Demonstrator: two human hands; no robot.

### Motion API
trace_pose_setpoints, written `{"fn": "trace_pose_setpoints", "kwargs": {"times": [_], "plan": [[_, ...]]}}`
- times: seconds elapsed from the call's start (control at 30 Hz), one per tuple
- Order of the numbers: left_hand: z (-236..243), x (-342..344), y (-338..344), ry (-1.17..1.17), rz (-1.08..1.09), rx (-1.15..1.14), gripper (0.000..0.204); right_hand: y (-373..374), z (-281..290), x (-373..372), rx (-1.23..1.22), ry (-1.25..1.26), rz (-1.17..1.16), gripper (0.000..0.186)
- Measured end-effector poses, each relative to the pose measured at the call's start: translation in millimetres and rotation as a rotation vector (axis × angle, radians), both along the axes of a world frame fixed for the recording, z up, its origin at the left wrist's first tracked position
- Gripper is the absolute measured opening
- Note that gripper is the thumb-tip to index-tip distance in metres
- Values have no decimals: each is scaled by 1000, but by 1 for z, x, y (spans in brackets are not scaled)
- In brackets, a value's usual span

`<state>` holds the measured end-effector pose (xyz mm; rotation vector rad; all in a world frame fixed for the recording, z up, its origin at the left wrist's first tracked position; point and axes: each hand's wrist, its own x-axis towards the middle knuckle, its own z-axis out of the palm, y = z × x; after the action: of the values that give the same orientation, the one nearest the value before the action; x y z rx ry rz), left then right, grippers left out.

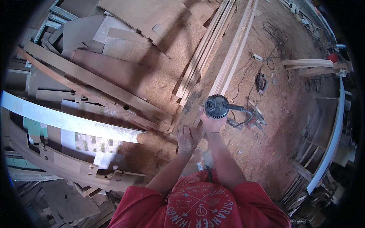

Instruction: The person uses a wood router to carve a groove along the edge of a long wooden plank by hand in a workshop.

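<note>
My right hand (212, 123) is closed around the body of a black router (216, 105), a small power tool seen from its round vented top. The router sits over the near end of pale wooden strips (232, 62) that run away along a long bench beam (207, 76). A cord leaves its right side. My left hand (186, 138) is at the near end of the beam, left of the router, with its fingers bent and close together over the edge of the wood. What lies under its palm is hidden, as is the router's base.
More long strips (207, 47) lie left of the beam. Wide boards (102, 85) and a long white curved panel (72, 119) cover the left side. On the dusty floor at right lie another power tool (261, 83), a power strip (257, 57) and loose cables (275, 34).
</note>
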<state>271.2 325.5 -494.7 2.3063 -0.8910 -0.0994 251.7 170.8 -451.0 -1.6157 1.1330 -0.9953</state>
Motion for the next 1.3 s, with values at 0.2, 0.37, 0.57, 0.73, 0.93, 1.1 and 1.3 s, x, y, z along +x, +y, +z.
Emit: {"fn": "trace_pose_setpoints", "kwargs": {"times": [0.2,0.37,0.57,0.73,0.93,1.1,1.3], "plan": [[1,-1,0,11,8,-4,21,-24,14,9,-26,-78,-21,59],[4,-2,-1,52,12,4,21,-56,10,11,-15,87,18,62],[7,-1,-2,50,15,-28,19,-95,12,29,-75,93,-95,62],[9,-2,-6,98,32,-66,19,-116,7,32,-106,51,-116,59],[-5,-1,-2,99,29,-49,22,-53,9,15,-32,28,-66,59],[-17,1,2,-5,-53,-18,20,20,-5,-7,-7,-26,-15,55],[-12,-4,-3,67,-19,-75,20,58,-65,-34,373,-354,89,73]]}}
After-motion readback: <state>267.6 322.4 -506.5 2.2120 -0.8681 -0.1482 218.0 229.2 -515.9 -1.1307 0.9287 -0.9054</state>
